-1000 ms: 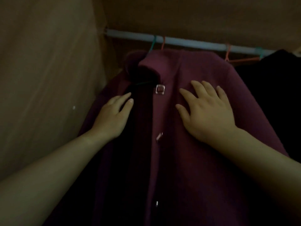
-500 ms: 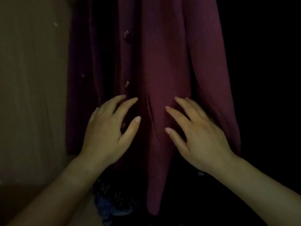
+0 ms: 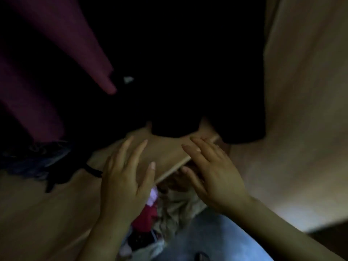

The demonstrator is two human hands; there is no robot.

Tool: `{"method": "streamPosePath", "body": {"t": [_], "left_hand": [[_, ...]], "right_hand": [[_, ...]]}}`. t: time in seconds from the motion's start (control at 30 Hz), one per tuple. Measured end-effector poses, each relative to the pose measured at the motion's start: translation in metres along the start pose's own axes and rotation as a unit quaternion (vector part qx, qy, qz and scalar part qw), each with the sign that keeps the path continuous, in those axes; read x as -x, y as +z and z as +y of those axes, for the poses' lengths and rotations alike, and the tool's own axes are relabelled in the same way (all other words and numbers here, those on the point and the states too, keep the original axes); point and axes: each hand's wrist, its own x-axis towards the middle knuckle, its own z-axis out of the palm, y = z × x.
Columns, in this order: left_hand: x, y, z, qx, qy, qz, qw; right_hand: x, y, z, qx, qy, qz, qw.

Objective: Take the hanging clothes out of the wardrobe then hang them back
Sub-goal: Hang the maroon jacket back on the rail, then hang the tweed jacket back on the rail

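The maroon coat (image 3: 37, 76) hangs at the upper left, its hem reaching down to a point near the middle. A black garment (image 3: 188, 81) hangs to its right, dark and hard to make out. My left hand (image 3: 126, 178) hovers with fingers spread over the wooden shelf (image 3: 163, 153) at the wardrobe's bottom. My right hand (image 3: 214, 174) is also spread, above the shelf's front edge. Neither hand holds anything or touches the clothes. The rail and hangers are out of view.
A dark blue patterned cloth (image 3: 35, 157) lies on the shelf under the coat. The wardrobe's right wall (image 3: 301, 110) rises at the right. Below the shelf edge sit crumpled red and beige clothes (image 3: 162, 210). A bluish floor (image 3: 212, 240) shows at the bottom.
My view has swung down and to the right, from the coat's front to the wardrobe's bottom. Both hands have left the maroon coat and now hover over the shelf.
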Motion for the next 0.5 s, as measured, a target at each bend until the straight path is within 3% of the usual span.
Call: {"method": "streamPosePath", "body": {"t": [0.23, 0.37, 0.5], "left_hand": [[0.053, 0.088, 0.058, 0.041, 0.107, -0.222, 0.968], [0.088, 0.129, 0.11, 0.008, 0.172, -0.344, 0.923], [0.125, 0.16, 0.182, 0.017, 0.29, -0.404, 0.867]], "right_hand": [[0.154, -0.01, 0.036, 0.05, 0.248, -0.035, 0.967], [0.249, -0.025, 0.044, 0.045, 0.395, -0.029, 0.917], [0.339, -0.053, 0.048, 0.043, 0.506, 0.029, 0.861]]}}
